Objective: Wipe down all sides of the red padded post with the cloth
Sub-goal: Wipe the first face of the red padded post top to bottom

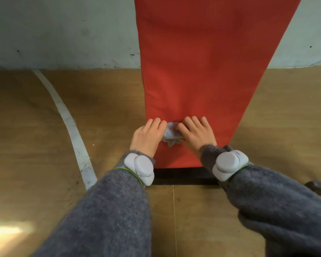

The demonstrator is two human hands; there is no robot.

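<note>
Obstacle: red padded post (202,71), upright at the wall (63,30); whether a gap lies behind it cannot be told.
Obstacle: black base (182,176) at its foot.
Free room: open floor (35,127) on both sides and in front.
Dark object (319,188) on the floor, far right, unidentified.

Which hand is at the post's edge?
The left hand: it straddles the red padded post's left edge beside the cloth, while the right hand lies wholly on the front face.

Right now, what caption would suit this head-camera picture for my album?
Left hand and right hand press a grey cloth against the lower front of a red padded post.
</note>
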